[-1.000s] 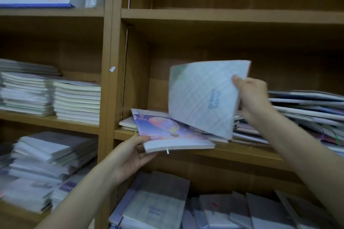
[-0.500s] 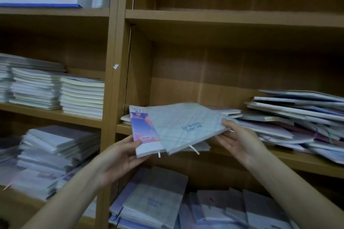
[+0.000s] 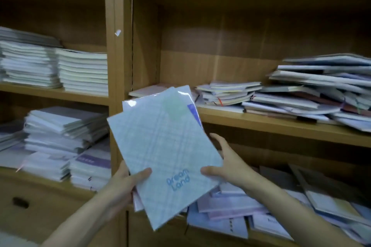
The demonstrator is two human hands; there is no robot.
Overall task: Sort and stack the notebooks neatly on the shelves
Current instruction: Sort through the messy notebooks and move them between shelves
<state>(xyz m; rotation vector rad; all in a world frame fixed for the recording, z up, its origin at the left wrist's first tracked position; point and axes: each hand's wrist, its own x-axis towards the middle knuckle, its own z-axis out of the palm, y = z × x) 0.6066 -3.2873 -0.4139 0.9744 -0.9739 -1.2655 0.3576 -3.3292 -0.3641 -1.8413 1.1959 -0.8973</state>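
A pale blue checked notebook point(image 3: 160, 146) marked "Dream Land" lies on top of a purple-covered notebook point(image 3: 193, 110), whose edge shows at the upper right. I hold both tilted in front of the shelf unit. My left hand point(image 3: 128, 182) grips their lower left edge, thumb on the cover. My right hand point(image 3: 226, 164) holds the right edge, thumb on the cover and fingers spread behind. A messy pile of notebooks point(image 3: 313, 94) lies on the middle right shelf point(image 3: 281, 124). A few flat notebooks point(image 3: 146, 91) sit at that shelf's left end.
Neat white stacks point(image 3: 54, 68) fill the upper left shelf, and more stacks point(image 3: 64, 136) sit on the shelf below. Loose notebooks point(image 3: 251, 212) are scattered on the lower right shelf. A wooden upright point(image 3: 114, 46) divides the two bays. A drawer front point(image 3: 20, 202) is at lower left.
The two notebooks came off the middle shelf toward me and tilted upright. The checked one now covers the purple one. My right hand shifted to its right edge. The camera view dropped lower.
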